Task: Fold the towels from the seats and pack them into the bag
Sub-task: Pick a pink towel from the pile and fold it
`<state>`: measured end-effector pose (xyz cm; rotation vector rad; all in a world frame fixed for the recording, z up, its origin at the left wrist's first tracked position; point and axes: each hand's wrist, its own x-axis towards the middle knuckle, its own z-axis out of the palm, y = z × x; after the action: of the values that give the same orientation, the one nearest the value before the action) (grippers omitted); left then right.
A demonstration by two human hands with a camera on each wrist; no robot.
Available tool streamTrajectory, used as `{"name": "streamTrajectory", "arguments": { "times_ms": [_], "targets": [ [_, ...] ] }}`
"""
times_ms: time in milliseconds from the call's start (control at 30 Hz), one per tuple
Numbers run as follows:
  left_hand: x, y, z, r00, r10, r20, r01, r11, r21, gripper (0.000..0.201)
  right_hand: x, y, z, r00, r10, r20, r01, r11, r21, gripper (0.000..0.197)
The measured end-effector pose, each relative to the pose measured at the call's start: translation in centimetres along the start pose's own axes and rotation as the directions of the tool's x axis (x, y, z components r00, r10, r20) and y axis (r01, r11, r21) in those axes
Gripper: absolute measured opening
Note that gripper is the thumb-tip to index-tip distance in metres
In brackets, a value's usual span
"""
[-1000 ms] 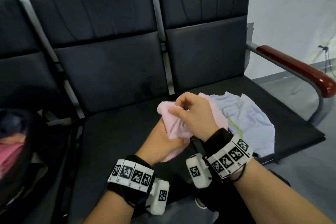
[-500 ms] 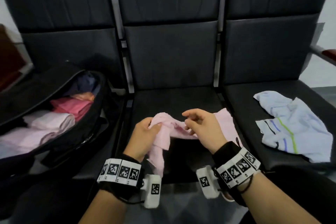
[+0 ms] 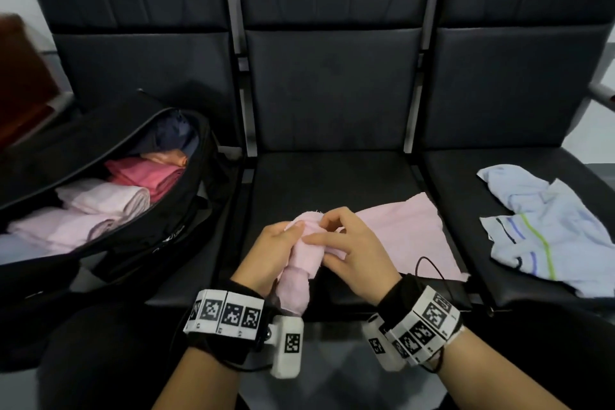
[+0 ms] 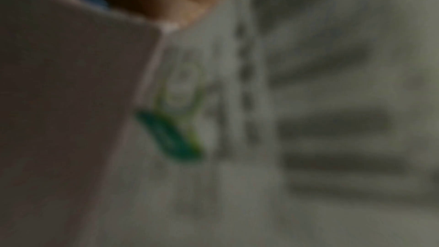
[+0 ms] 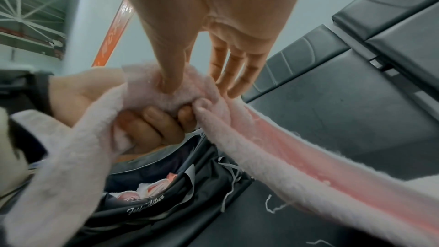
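Both hands hold a pale pink towel point(image 3: 399, 226) over the front of the middle seat. My left hand point(image 3: 283, 243) grips a bunched end, and its fingers curl round that end in the right wrist view point(image 5: 152, 125). My right hand point(image 3: 317, 230) pinches the same bunch from the right; its thumb point(image 5: 166, 84) digs into the cloth. The rest of the towel lies flat on the seat to the right. A white towel with blue and green stripes point(image 3: 539, 226) lies crumpled on the right seat. The left wrist view is only blur.
An open black bag point(image 3: 173, 230) lies on the left seat, holding several folded pink and red towels point(image 3: 109, 200). Black seat backs point(image 3: 332, 86) rise behind. A metal armrest point(image 3: 602, 93) sticks out at the far right. A thin black cord point(image 3: 432, 268) loops by my right wrist.
The pink towel came off the right seat onto the middle one. My hands, apart half a second ago, have closed together on one bunched end. The view swung left, showing the bag.
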<state>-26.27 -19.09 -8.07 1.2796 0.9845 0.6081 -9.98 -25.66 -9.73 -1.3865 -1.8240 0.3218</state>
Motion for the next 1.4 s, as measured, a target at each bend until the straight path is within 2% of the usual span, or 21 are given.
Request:
{"name": "streamTrajectory", "arguments": {
  "times_ms": [67, 167, 333, 467, 600, 667, 733, 833, 967, 1033, 1100, 1167, 1233, 1333, 1400],
  "targets": [
    [0.1, 0.1, 0.1, 1.000, -0.016, -0.010, 0.016, 1.000, 0.024, 0.033, 0.2, -0.1, -0.3, 0.999, -0.011, 0.033, 0.012, 0.999, -0.037, 0.020],
    [0.0, 0.4, 0.2, 0.998, -0.034, -0.046, 0.035, 0.999, 0.026, 0.029, 0.6, -0.1, -0.8, 0.999, 0.025, 0.025, -0.025, 1.000, 0.001, 0.020],
    [0.1, 0.5, -0.2, 0.989, 0.046, -0.138, -0.034, 0.996, 0.082, 0.016, 0.6, 0.3, -1.8, 0.979, 0.201, -0.026, -0.198, 0.974, 0.107, 0.022],
    [-0.1, 0.7, -0.2, 0.986, 0.081, -0.146, -0.059, 0.987, 0.150, 0.019, 0.4, 0.5, -1.6, 0.970, 0.241, 0.016, -0.242, 0.966, 0.096, 0.021],
    [-0.2, 1.1, 0.2, 0.975, 0.117, -0.190, -0.090, 0.986, 0.143, 0.021, 0.2, 1.1, -2.0, 0.922, 0.386, 0.005, -0.382, 0.909, 0.168, 0.028],
    [-0.3, 1.3, 0.5, 0.973, 0.121, -0.196, -0.098, 0.987, 0.126, 0.020, 0.1, 0.9, -2.3, 0.915, 0.404, -0.019, -0.383, 0.881, 0.279, 0.030],
    [-0.4, 1.5, 0.8, 0.970, 0.129, -0.204, -0.107, 0.987, 0.119, 0.020, 0.1, 0.3, -2.3, 0.927, 0.376, 0.011, -0.353, 0.861, 0.366, 0.022],
    [-0.4, 1.7, 1.1, 0.968, 0.136, -0.209, -0.113, 0.986, 0.121, 0.020, 0.2, -0.3, -2.1, 0.945, 0.319, 0.074, -0.327, 0.910, 0.255, 0.030],
    [-0.3, 1.8, 1.5, 0.968, 0.167, -0.184, -0.134, 0.975, 0.179, 0.017, 0.5, 0.4, -2.3, 0.948, 0.312, -0.063, -0.308, 0.949, 0.069, 0.013],
    [-0.4, 1.7, 1.4, 0.972, 0.166, -0.168, -0.133, 0.972, 0.195, 0.015, 0.7, 0.8, -2.6, 0.935, 0.338, -0.108, -0.337, 0.941, 0.027, 0.013],
    [-0.3, 1.7, 1.2, 0.969, 0.158, -0.188, -0.117, 0.970, 0.213, 0.013, 1.2, 0.9, -3.2, 0.918, 0.372, -0.135, -0.368, 0.928, 0.058, 0.014],
    [-0.2, 1.7, 0.9, 0.959, 0.174, -0.223, -0.118, 0.963, 0.243, 0.009, 2.0, 0.5, -3.9, 0.911, 0.399, -0.104, -0.374, 0.906, 0.196, 0.019],
    [-0.4, 2.1, 0.8, 0.965, 0.205, -0.161, -0.161, 0.955, 0.250, 0.009, 2.7, -0.1, -4.3, 0.917, 0.393, -0.070, -0.365, 0.896, 0.252, 0.020],
    [-0.7, 2.7, 1.3, 0.973, 0.230, 0.005, -0.220, 0.924, 0.314, 0.025, 3.4, -0.9, -4.5, 0.936, 0.351, -0.023, -0.336, 0.911, 0.239, 0.021],
    [-0.9, 3.0, 1.9, 0.968, 0.246, 0.058, -0.249, 0.892, 0.376, 0.029, 3.6, -1.3, -4.5, 0.945, 0.328, 0.006, -0.320, 0.919, 0.230, 0.021]
  ]
}}
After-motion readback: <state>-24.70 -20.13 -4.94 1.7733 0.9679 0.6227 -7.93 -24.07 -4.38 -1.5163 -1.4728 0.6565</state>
